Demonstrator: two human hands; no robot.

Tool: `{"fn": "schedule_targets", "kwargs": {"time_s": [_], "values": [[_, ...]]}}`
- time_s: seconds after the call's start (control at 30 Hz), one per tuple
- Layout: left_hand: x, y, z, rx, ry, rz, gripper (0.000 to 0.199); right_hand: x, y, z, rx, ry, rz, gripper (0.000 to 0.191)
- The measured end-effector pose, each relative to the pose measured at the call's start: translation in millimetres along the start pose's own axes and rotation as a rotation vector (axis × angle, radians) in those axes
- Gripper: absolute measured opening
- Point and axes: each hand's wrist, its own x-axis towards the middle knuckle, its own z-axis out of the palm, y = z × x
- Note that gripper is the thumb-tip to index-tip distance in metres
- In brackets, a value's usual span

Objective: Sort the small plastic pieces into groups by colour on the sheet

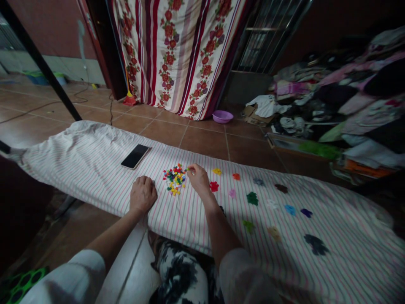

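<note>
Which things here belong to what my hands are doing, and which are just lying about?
In use:
mixed pile of small coloured pieces, by your right hand
single-colour piles
striped cloth beneath

Apparently just lying about:
smartphone
purple basin
clothes heap

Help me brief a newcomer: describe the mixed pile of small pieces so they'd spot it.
Find the striped cloth. On it, between the left hand and the right hand, lies the pile. It mixes many colours, while each heap to its right shows just one.
</note>
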Motion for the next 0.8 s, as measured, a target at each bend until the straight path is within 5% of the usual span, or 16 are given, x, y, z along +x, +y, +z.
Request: {"fn": "schedule_targets", "kwargs": {"time_s": [0.5, 0.67, 0.8], "values": [[-0.2, -0.7, -4.2, 0.026, -0.038, -0.001, 0.016, -32.9, 29.5, -71.6, -0.108, -0.010, 0.026, 0.020], [0.6, -2.3, -4.2, 0.056, -0.049, 0.021, 0.019, -43.3, 43.6, -107.9, -0.158, -0.032, 0.052, 0.025], [0.8, -3.3, -3.1, 0.071, -0.042, 0.022, 0.020, -61.0, 50.9, -146.1, -0.166, -0.170, 0.079, 0.024]]}}
